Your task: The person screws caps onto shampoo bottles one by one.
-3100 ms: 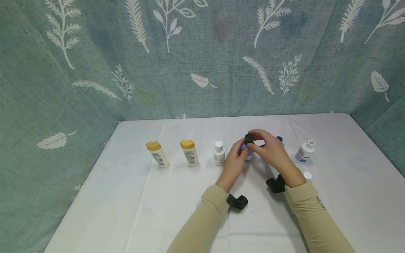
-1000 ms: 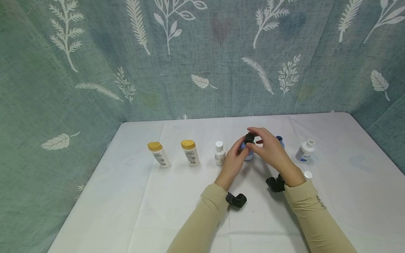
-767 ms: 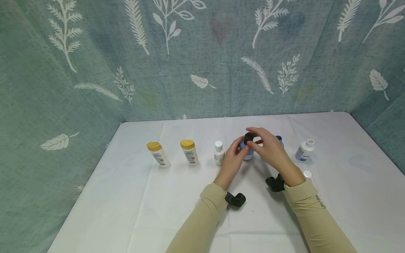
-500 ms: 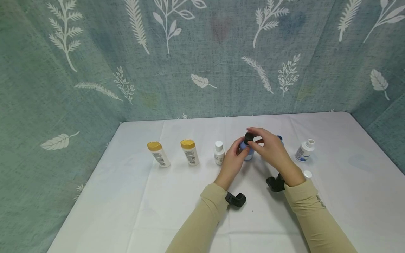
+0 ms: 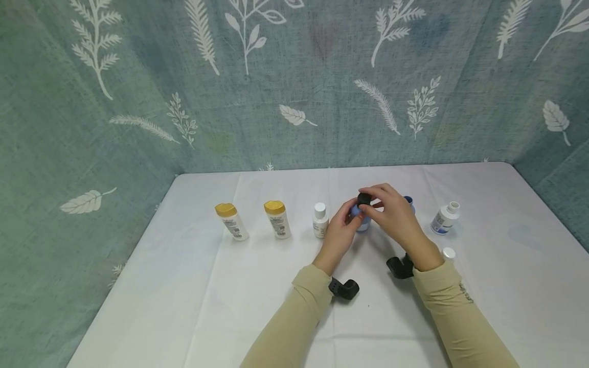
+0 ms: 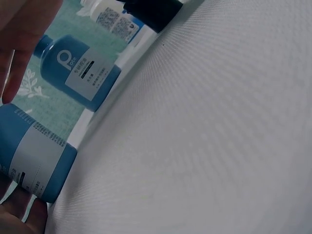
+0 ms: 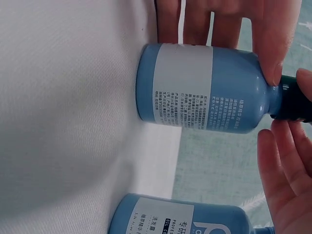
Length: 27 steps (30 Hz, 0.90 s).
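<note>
A blue bottle (image 7: 195, 87) with a white label stands on the table, its base at the cloth in the right wrist view. My left hand (image 5: 339, 234) grips it around the upper body and shoulder. On its neck sits a black cap (image 5: 364, 199), which my right hand (image 5: 394, 213) pinches between thumb and fingers. A second blue bottle (image 6: 80, 73), uncapped, stands just beyond; in the head view my right hand partly covers it. To the left of my left hand is a small white bottle (image 5: 320, 222) with a white cap.
Two white bottles with yellow caps, one leftmost (image 5: 233, 224) and one beside it (image 5: 278, 222), stand at the left. An uncapped white bottle (image 5: 444, 220) is at the right. A white round top (image 5: 448, 254) shows beside my right forearm. Patterned fabric (image 5: 294, 138) hangs behind the table.
My right fingers have shifted slightly around the black cap. My left hand keeps its grip on the blue bottle, and the other bottles stay where they were.
</note>
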### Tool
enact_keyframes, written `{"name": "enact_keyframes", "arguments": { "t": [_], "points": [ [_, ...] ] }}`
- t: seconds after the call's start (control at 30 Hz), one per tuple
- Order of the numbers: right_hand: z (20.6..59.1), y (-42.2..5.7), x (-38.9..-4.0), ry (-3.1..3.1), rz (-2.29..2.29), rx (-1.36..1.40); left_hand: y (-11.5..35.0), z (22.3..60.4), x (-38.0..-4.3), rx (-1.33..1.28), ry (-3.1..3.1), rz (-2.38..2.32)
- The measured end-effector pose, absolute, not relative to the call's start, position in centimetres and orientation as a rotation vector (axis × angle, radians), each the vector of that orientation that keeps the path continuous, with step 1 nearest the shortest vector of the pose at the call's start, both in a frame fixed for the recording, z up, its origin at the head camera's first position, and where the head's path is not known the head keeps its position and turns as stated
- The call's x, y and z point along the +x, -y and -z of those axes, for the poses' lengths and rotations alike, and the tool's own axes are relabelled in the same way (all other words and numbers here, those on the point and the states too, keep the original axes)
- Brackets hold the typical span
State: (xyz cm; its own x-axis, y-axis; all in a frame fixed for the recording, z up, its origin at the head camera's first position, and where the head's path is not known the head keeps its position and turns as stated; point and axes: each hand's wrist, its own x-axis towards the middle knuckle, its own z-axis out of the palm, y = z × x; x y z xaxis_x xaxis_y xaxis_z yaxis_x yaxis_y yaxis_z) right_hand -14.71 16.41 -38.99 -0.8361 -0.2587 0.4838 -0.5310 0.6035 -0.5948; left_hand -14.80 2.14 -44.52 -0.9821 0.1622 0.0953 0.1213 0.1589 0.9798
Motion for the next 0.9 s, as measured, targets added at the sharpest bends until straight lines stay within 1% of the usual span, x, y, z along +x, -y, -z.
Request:
{"name": "enact_keyframes", "arguments": {
  "t": [0.23, 0.43, 0.9],
  "points": [
    [38.9, -16.4, -14.8, 2.499, -1.090, 0.628, -2.0, 42.4, -13.8, 0.270, -2.361, -1.984],
    [39.0, -16.4, -14.8, 2.492, -1.103, 0.679, -2.2, 44.5, -14.9, 0.277, -2.395, -1.979],
    [39.1, -16.4, -14.9, 2.454, -1.107, 0.633, -2.3, 44.6, -14.7, 0.275, -2.435, -1.949]
  ]
}}
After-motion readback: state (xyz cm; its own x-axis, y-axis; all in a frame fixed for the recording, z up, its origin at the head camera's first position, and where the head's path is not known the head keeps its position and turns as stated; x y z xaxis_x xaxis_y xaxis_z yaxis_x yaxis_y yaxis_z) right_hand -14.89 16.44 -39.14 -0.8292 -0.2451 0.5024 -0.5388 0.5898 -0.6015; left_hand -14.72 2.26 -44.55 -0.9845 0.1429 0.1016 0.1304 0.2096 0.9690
